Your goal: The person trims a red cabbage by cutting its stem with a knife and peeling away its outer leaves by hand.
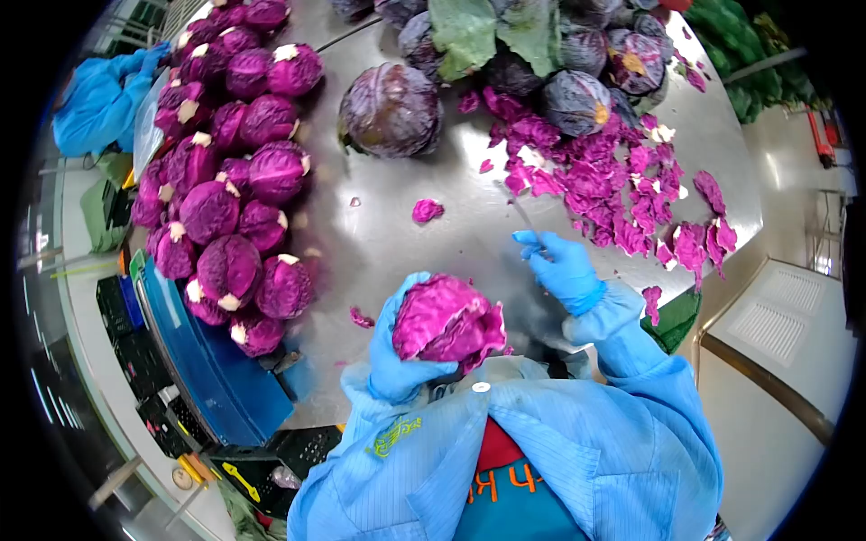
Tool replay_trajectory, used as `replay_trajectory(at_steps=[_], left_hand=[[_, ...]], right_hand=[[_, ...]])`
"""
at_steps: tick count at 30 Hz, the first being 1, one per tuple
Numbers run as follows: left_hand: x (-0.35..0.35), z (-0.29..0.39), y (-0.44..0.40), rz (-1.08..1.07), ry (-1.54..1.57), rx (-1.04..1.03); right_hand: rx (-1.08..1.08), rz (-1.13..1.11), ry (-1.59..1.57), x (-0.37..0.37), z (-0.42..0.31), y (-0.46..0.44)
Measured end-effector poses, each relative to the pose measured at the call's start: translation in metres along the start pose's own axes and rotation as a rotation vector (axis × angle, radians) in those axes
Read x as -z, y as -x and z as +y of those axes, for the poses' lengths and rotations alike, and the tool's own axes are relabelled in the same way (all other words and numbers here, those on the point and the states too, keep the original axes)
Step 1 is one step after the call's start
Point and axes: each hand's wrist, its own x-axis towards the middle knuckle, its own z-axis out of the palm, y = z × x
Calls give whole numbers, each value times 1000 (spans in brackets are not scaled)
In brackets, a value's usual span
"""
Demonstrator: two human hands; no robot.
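Observation:
My left hand (390,356), in a blue glove, is wrapped around a peeled red cabbage (445,317) in front of my chest. Loose, ruffled leaf edges show on the cabbage's right side. To the right and a little farther off, my gloved right hand (568,272) is closed on a knife (520,213). Its thin blade points away from me over the metal table (379,225), apart from the cabbage; the handle is mostly hidden in my fingers. A small purple leaf scrap (428,211) lies on the table beyond both hands.
Peeled red cabbages (229,270) are piled along the left side. Unpeeled dark cabbages (391,110) sit at the back, some under green outer leaves (463,36). Trimmed purple leaves (604,185) cover the table's right part. A blue bin (203,343) stands at the left edge.

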Motion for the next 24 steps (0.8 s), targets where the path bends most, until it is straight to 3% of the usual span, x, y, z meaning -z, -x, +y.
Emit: replay_trajectory(at_steps=[2,6,9,12,14,16,18,19,21,23,24], left_hand=[[-1,-4,-8,34,-23,-30],[3,-17,-14,72,-192,-50],[-1,-15,-10,89,-56,0],[1,-23,-6,52,157,46],[-2,-27,-6,143,308,125],[-4,-22,-10,257,380,174],[11,-24,-13,205,180,94],[16,-22,-15,180,80,61],[20,-17,-15,54,-21,83],[21,-15,-16,-34,-168,105],[15,-10,-16,-78,-130,150]], right_hand=[[-293,-103,-365,14,-49,9],[-115,-334,-422,-2,-79,28],[-373,-424,-603,-3,-84,31],[-23,-206,-645,-20,-75,47],[227,-138,-546,-10,-75,65],[295,-9,-762,3,-80,80],[300,88,-822,25,-81,69],[266,118,-771,37,-83,49],[158,195,-127,50,-82,20],[154,-16,-66,37,-80,14],[271,-131,-18,28,-87,12]])
